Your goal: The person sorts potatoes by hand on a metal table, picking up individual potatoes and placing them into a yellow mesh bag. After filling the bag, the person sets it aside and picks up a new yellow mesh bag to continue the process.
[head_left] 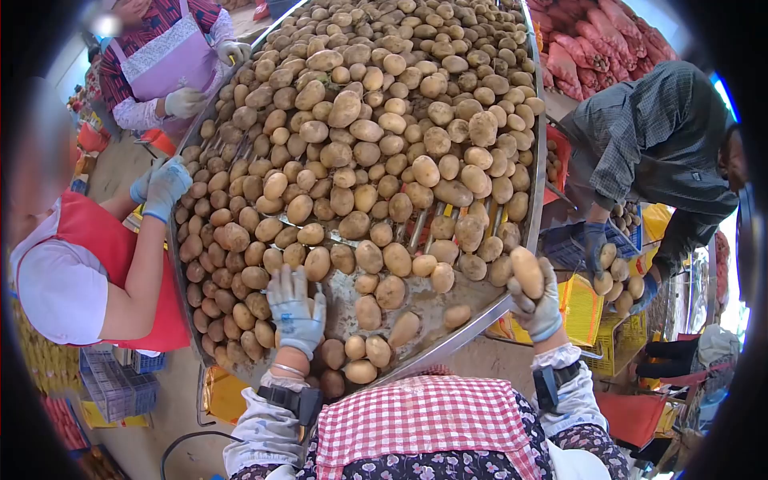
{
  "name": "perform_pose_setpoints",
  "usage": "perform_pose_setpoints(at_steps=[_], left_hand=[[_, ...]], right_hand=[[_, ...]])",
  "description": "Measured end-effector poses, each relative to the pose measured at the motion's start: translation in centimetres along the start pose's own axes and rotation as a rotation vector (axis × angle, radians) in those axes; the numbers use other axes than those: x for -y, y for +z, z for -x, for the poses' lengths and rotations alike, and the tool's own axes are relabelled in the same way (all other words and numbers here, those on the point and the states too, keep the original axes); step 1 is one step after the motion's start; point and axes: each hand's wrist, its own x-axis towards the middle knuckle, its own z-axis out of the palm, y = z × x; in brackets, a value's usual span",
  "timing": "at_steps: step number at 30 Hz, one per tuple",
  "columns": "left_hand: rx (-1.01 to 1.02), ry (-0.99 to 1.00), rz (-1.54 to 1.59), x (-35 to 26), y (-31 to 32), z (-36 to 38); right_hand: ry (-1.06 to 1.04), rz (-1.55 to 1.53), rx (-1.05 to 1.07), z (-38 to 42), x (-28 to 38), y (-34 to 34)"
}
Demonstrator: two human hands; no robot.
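A wide metal table (436,348) carries a large heap of potatoes (360,152). My left hand (296,310), in a pale blue and white glove, lies with fingers spread against the potatoes near the table's front left. No potato shows in its grip. My right hand (538,302), gloved alike, is raised at the table's right edge, its fingers and thumb around a large oblong potato (527,273). Between my hands, several loose potatoes lie on the bare metal, and a small group sits just right of my left wrist.
Co-workers stand left in a red apron (152,276) and back left in a purple apron (172,68). At right, a bending person (652,136) holds potatoes over a blue crate (560,244). Red mesh sacks (596,40) lie behind; yellow crates (580,304) stand right.
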Motion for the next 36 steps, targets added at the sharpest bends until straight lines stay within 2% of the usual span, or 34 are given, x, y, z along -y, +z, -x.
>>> perform_pose_setpoints(at_steps=[1, 4, 6, 7, 9, 10, 11, 13, 14, 15, 17, 19, 21, 23, 25, 27, 28, 29, 31, 32, 33, 34, 35, 36], left_hand=[[-0.153, -0.025, 0.037, 0.3, 0.2, -0.9], [-0.129, -0.085, 0.038, 0.0, 0.0, -6.6], [-0.22, 0.019, 0.023, -1.1, 1.9, -9.8], [-0.201, 0.077, 0.041, -2.0, 3.5, -10.6], [0.189, 0.041, -0.039, -6.5, 2.9, -10.1], [0.155, 0.097, 0.132, -7.4, 3.9, -8.6], [0.152, 0.099, 0.176, -7.9, 4.1, -7.1], [0.241, 0.235, 0.186, -8.2, 2.2, -3.5], [0.353, 0.262, 0.167, -8.2, 0.3, -2.0], [0.341, 0.285, 0.219, -7.6, -0.1, 0.0], [0.346, 0.307, 0.162, -6.1, -0.9, 2.8], [0.249, 0.185, 0.182, -4.5, -1.6, 4.8], [0.166, 0.015, 0.121, -3.2, -2.6, 6.3], [0.085, -0.1, 0.115, -1.9, -3.6, 7.4], [-0.012, -0.17, 0.093, -0.5, -3.6, 9.0], [0.006, -0.216, 0.045, 0.0, -4.7, 9.7], [0.004, -0.251, 0.041, 0.2, -4.4, 10.2], [-0.002, -0.283, 0.034, 0.4, -4.1, 10.4], [0.028, -0.306, 0.013, 0.7, -3.6, 10.4], [0.14, -0.331, -0.026, 0.9, -3.7, 10.1], [0.204, -0.333, -0.048, 1.0, -3.2, 10.2], [0.192, -0.32, -0.056, 1.2, -2.8, 10.3], [0.185, -0.305, -0.061, 1.4, -2.5, 10.3], [0.182, -0.317, -0.071, 1.5, -2.5, 10.2]], right_hand=[[-0.029, -0.042, -0.076, 0.9, 0.8, -2.6], [-0.041, -0.028, -0.086, 3.8, 3.8, -11.6], [-0.167, -0.092, -0.321, 4.3, 5.2, -18.2], [-0.167, -0.09, -0.322, 4.5, 5.2, -17.6], [-0.329, -0.404, -0.78, 5.4, 5.7, -15.6], [-0.353, -0.35, -0.732, 5.9, 5.5, -16.0], [-0.35, -0.348, -0.732, 5.8, 5.2, -15.6], [-0.282, 0.282, -0.711, 5.5, 4.1, -13.3], [-0.318, 0.501, -0.545, 5.1, 3.3, -11.2], [-0.309, 0.501, -0.532, 3.6, 2.4, -9.8], [-0.697, 1.026, -0.287, -1.5, 0.5, -6.7], [-0.832, 1.222, -0.193, -6.1, -0.9, -2.9], [-0.912, 1.998, -0.252, -8.1, -1.5, 1.6], [-0.847, 2.179, -0.257, -10.3, -2.6, 3.4], [-0.844, 2.204, -0.364, -12.8, -3.4, 2.5], [-0.854, 2.175, -0.335, -14.1, -3.8, 2.0], [-0.753, 2.064, -0.317, -14.6, -3.5, 2.1], [-0.762, 2.065, -0.3, -14.7, -3.1, 2.3], [-0.542, 2.006, -0.3, -14.3, -2.4, 4.3], [-0.524, 1.912, -0.297, -14.4, -2.4, 4.3], [-0.649, 1.722, -0.169, -16.7, -1.5, 0.1], [-0.64, 1.537, -0.218, -17.5, -0.6, -1.5], [-0.556, 0.872, 0.197, -20.4, 1.1, -5.6], [-0.376, 0.344, 0.064, -13.3, 0.0, 0.9]])
